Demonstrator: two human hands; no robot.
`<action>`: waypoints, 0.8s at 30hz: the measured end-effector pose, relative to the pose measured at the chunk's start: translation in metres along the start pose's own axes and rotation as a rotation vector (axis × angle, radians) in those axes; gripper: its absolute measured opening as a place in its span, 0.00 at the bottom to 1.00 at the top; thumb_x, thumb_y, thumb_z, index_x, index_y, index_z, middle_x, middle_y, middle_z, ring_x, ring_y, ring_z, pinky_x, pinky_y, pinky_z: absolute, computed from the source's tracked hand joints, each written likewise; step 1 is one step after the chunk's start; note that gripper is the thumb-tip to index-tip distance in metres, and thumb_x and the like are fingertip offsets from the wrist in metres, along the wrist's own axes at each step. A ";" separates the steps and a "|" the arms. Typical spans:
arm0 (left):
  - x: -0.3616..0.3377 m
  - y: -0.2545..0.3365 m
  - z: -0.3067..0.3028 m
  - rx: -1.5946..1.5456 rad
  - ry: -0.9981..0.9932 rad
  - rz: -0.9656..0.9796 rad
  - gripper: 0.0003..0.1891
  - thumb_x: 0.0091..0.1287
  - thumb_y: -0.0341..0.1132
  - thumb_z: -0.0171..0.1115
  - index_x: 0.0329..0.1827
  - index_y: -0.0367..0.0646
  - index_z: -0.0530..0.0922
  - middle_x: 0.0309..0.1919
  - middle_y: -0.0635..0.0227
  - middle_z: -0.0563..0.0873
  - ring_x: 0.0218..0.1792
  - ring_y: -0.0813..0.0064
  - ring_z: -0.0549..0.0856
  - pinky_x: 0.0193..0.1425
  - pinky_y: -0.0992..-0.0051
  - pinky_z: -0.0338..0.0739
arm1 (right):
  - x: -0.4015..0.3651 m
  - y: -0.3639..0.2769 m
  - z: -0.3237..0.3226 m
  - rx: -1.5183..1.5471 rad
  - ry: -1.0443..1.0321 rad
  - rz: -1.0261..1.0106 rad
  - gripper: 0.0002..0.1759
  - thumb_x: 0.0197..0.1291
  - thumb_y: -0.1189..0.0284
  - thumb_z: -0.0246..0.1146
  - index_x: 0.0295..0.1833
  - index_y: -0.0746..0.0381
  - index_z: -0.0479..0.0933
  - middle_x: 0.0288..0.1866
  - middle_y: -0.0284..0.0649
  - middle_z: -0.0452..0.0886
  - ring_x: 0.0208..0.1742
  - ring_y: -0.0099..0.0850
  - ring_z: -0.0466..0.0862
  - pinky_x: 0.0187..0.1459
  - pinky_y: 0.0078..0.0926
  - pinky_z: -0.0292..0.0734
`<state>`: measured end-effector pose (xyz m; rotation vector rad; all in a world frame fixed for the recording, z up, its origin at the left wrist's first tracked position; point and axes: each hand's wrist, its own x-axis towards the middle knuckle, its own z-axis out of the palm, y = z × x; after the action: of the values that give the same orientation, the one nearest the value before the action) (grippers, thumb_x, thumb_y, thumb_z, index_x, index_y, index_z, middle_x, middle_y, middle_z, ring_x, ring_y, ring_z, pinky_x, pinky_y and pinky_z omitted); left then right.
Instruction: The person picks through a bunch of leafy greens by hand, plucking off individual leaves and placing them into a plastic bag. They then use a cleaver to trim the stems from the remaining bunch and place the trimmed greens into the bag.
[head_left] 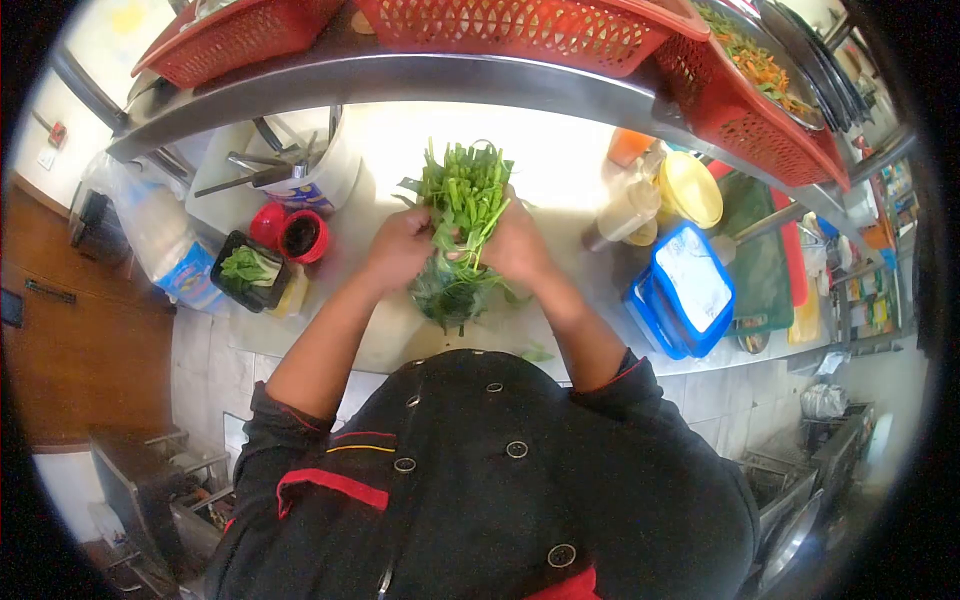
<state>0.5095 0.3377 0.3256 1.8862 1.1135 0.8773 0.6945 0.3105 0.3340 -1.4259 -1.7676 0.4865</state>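
Note:
A bunch of leafy greens [464, 190] stands between my hands over the pale work table [385, 335], cut stems pointing up and away, darker leaves hanging toward me. My left hand [401, 243] is closed on the bunch's left side, its fingers curled inward at the stems. From the right, my right hand [514, 240] grips the same bunch, with the fingers partly hidden behind the stems. A loose leaf [537, 352] lies near the table's front edge.
Above the table runs a metal shelf [400, 80] with red baskets [530, 35]. At left are a white tub of utensils [335, 175], red cups [304, 237] and a black tray of greens [232, 290]. Blue-rimmed containers [667, 325], a yellow tub [690, 190] and a green board [765, 260] stand right.

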 end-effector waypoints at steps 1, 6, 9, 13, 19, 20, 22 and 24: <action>-0.002 0.000 -0.002 -0.199 -0.058 -0.093 0.13 0.55 0.28 0.58 0.43 0.38 0.80 0.29 0.55 0.84 0.28 0.70 0.82 0.34 0.70 0.74 | 0.000 0.002 0.000 0.018 -0.007 0.004 0.35 0.44 0.61 0.71 0.54 0.66 0.65 0.43 0.56 0.78 0.45 0.52 0.80 0.46 0.43 0.75; -0.021 0.009 -0.019 0.050 -0.014 -0.160 0.14 0.54 0.28 0.57 0.45 0.37 0.79 0.26 0.56 0.83 0.27 0.73 0.81 0.33 0.74 0.74 | 0.000 0.021 0.013 -0.027 0.045 0.129 0.30 0.43 0.65 0.71 0.49 0.66 0.66 0.39 0.56 0.79 0.42 0.54 0.80 0.44 0.45 0.75; -0.039 0.006 -0.009 0.303 0.097 -0.191 0.12 0.54 0.30 0.58 0.41 0.37 0.79 0.26 0.55 0.83 0.27 0.66 0.82 0.33 0.69 0.75 | 0.003 0.025 0.021 -0.045 0.106 0.128 0.29 0.43 0.66 0.71 0.47 0.66 0.66 0.36 0.56 0.79 0.41 0.55 0.79 0.42 0.46 0.75; -0.043 -0.014 0.009 0.500 -0.057 -0.260 0.11 0.53 0.34 0.58 0.34 0.36 0.77 0.28 0.51 0.82 0.31 0.52 0.82 0.36 0.59 0.74 | 0.003 0.008 0.012 -0.057 0.075 0.184 0.29 0.43 0.66 0.70 0.48 0.66 0.66 0.35 0.56 0.80 0.40 0.55 0.80 0.41 0.46 0.75; -0.043 -0.031 0.022 0.517 -0.076 -0.002 0.10 0.51 0.33 0.59 0.34 0.37 0.78 0.31 0.50 0.81 0.34 0.48 0.81 0.40 0.56 0.75 | 0.004 0.005 0.015 -0.051 0.072 0.191 0.31 0.43 0.65 0.70 0.50 0.67 0.66 0.35 0.56 0.80 0.39 0.55 0.80 0.42 0.46 0.76; -0.041 -0.032 0.023 0.567 -0.049 0.104 0.08 0.51 0.32 0.57 0.32 0.37 0.76 0.32 0.49 0.80 0.34 0.49 0.80 0.39 0.56 0.75 | 0.005 0.003 0.014 -0.052 0.072 0.189 0.31 0.43 0.65 0.70 0.50 0.67 0.66 0.35 0.56 0.80 0.39 0.55 0.80 0.42 0.46 0.76; -0.031 -0.022 0.018 0.646 -0.092 0.088 0.12 0.51 0.33 0.59 0.38 0.37 0.76 0.37 0.49 0.80 0.37 0.49 0.81 0.42 0.55 0.76 | 0.006 0.001 0.013 -0.067 0.051 0.205 0.31 0.43 0.64 0.70 0.50 0.67 0.65 0.35 0.56 0.80 0.39 0.55 0.80 0.42 0.46 0.76; -0.023 -0.010 0.015 0.727 -0.138 0.073 0.17 0.51 0.34 0.60 0.44 0.37 0.75 0.42 0.48 0.80 0.40 0.49 0.81 0.45 0.55 0.76 | 0.006 0.003 0.015 -0.083 0.031 0.212 0.32 0.43 0.63 0.70 0.51 0.67 0.65 0.35 0.57 0.80 0.39 0.56 0.80 0.42 0.47 0.76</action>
<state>0.5098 0.3160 0.3058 2.5351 1.4006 0.3790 0.6848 0.3201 0.3250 -1.6800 -1.6372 0.5028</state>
